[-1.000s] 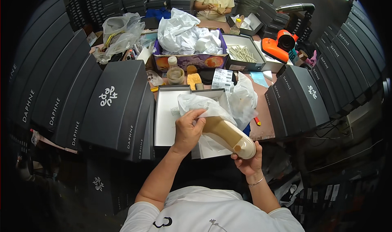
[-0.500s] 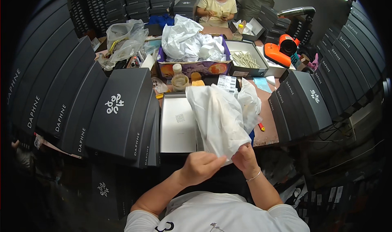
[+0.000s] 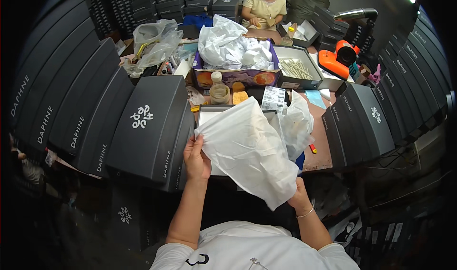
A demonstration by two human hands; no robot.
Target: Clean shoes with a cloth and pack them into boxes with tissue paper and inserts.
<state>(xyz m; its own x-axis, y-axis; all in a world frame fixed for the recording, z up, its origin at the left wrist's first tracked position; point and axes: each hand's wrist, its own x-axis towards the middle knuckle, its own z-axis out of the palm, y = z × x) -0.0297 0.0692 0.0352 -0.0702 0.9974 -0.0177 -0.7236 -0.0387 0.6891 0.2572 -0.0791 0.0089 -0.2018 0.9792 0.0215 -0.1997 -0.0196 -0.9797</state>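
Now the white tissue paper sheet [image 3: 247,151] stretches between both hands: left hand [image 3: 196,158] pinches its upper-left edge, right hand [image 3: 299,197] grips its lower corner, above the open shoebox [image 3: 205,114].

two hands [image 3: 197,158], one tissue sheet [image 3: 247,148]

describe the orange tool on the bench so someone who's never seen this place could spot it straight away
Start at the purple cardboard box stuffed with white tissue paper at the middle of the workbench, then move right past the open box of pale sticks. Just beyond it, on the bench's far right, lies the orange tool, a chunky handheld device with a dark round end. It is the only bright orange thing among black boxes and white paper.
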